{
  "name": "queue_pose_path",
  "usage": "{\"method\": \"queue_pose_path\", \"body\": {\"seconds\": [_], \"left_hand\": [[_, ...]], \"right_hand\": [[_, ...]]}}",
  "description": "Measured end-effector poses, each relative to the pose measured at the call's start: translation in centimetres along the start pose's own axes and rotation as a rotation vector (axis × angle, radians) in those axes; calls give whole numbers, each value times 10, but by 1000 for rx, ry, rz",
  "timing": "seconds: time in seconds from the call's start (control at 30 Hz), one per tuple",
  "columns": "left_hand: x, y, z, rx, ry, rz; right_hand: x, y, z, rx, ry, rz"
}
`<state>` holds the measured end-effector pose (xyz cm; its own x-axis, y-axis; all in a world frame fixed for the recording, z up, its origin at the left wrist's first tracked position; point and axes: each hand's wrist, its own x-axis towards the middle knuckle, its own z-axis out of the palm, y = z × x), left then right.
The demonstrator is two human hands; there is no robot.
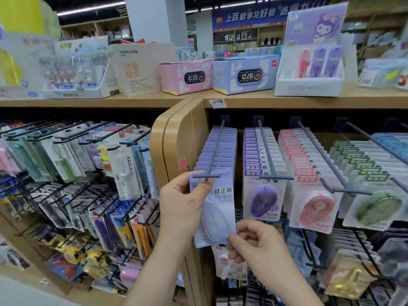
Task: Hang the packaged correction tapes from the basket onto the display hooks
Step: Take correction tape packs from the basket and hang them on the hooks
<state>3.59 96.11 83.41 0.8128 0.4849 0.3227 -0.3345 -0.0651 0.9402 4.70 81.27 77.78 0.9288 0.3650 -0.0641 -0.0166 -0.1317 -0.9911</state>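
Lavender correction tape pack (220, 202) at the tip of the leftmost hook (213, 154); wooden side panel (178, 138) close at 9 o'clock; purple row (263, 195) just beside at 3 o'clock; pack tilted, clear blister forward; left hand (180, 206) grips its top; right hand (254, 241) pinches its lower corner.

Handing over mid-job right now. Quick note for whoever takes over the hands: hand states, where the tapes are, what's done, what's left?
Left hand grips the upper left edge of a lavender correction tape pack. Right hand pinches its bottom corner.
The pack's top sits at the tip of the leftmost hook; whether its hole is threaded is unclear.
Done: matching lavender packs already fill that hook behind it.
Left: slide this pack on, release, fetch more. Basket is out of view.
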Motion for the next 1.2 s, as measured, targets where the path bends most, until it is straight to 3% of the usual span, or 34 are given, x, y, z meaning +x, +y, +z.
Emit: {"method": "queue_pose_path", "body": {"seconds": [0.27, 0.53, 0.67, 0.87, 1.03, 1.2], "left_hand": [[4, -2, -2, -73, 51, -90], [11, -6, -6, 6, -47, -137], [-7, -15, -12, 245, -32, 53], [-27, -50, -24, 919, -11, 311], [-20, -43, -21, 1049, -79, 267], [-14, -45, -19, 1067, -35, 334]], "right_hand": [[2, 2, 3, -89, 30, -17], [7, 4, 10, -80, 19, 21], [10, 7, 14, -72, 93, 15], [16, 11, 15, -185, 120, -51], [24, 10, 18, -369, 123, -130], [21, 4, 16, -547, 102, -113]]}}
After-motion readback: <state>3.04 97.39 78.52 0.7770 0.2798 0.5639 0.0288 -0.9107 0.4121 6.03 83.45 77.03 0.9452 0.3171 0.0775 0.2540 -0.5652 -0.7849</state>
